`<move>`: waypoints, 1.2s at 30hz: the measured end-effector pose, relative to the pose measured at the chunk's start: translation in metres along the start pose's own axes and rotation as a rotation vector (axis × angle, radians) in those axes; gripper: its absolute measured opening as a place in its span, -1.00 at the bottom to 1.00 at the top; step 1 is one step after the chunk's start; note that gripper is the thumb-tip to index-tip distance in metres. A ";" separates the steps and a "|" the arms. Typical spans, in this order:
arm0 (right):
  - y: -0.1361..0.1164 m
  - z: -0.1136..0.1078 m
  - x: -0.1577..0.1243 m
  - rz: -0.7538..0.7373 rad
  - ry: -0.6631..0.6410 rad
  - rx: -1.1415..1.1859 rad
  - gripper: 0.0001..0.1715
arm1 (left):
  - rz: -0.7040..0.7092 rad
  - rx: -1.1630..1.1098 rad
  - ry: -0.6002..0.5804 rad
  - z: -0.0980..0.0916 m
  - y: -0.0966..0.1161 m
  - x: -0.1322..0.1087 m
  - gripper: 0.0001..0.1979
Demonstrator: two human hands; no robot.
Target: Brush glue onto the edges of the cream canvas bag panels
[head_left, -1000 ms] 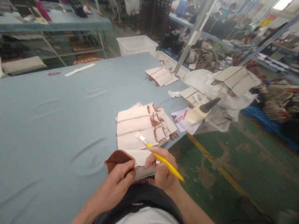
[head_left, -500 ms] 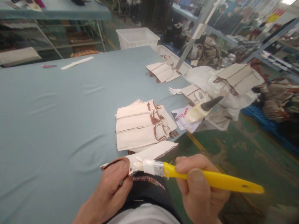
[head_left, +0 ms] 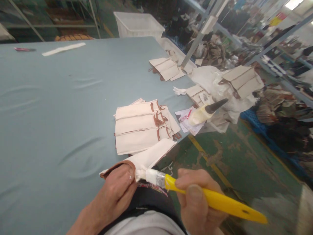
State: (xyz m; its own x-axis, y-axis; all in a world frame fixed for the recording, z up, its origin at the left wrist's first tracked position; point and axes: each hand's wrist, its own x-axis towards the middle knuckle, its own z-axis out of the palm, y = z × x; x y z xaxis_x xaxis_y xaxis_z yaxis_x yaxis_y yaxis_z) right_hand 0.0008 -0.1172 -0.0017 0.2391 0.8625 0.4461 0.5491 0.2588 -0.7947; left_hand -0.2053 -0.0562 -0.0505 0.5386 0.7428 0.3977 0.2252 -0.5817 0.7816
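Note:
My left hand [head_left: 117, 187] is closed on the brown-edged end of a cream fabric piece [head_left: 153, 151] at the table's near edge. Its fingers reach inside the curved brown trim, so the fingertips are partly hidden. My right hand [head_left: 199, 197] grips a paintbrush [head_left: 227, 204] with a yellow handle. White paste coats the bristles, which touch the fabric piece's end beside my left fingers. Just beyond lies a stack of similar cream pieces [head_left: 137, 127] with brown trim and straps.
On the blue-green table [head_left: 61, 98], a glue bottle [head_left: 201, 114] with a dark nozzle lies over a paper [head_left: 186, 119] at the right edge. More cream pieces [head_left: 166, 68] lie farther back. A white bin [head_left: 139, 26] stands behind, near a metal post [head_left: 199, 36].
The brush has shifted slightly left, its handle end tilting lower, with the bristles still at the fabric's end. My left hand keeps its hold. The whole view has shifted a little.

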 end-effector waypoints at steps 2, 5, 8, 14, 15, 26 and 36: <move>0.002 -0.001 0.002 -0.059 0.065 -0.022 -0.73 | 0.036 0.015 0.026 -0.001 0.000 0.003 -0.64; -0.003 0.004 0.006 -0.145 0.029 0.000 -0.69 | 0.066 0.021 0.028 -0.001 0.000 0.006 -0.63; -0.006 0.009 0.009 -0.138 0.045 0.024 -0.63 | 0.081 0.027 0.015 0.000 -0.002 0.004 -0.64; 0.001 0.008 0.009 -0.081 0.037 0.045 -0.67 | 0.060 0.009 0.013 0.001 -0.004 0.002 -0.65; 0.001 0.006 0.008 -0.050 0.012 0.069 -0.67 | 0.062 0.013 0.021 0.001 -0.003 0.003 -0.65; 0.011 0.001 0.026 0.482 -0.081 0.303 -0.50 | 0.070 0.079 0.058 0.007 0.001 0.001 -0.63; 0.009 -0.001 0.030 0.611 -0.025 0.324 -0.45 | 0.065 0.005 0.087 0.010 0.002 0.001 -0.63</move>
State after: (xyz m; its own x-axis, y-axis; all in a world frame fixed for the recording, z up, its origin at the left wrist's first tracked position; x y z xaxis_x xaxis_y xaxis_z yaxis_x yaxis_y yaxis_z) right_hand 0.0137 -0.0894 0.0050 0.4084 0.9038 -0.1279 0.0534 -0.1635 -0.9851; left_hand -0.1960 -0.0598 -0.0538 0.4797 0.7291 0.4881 0.1959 -0.6313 0.7504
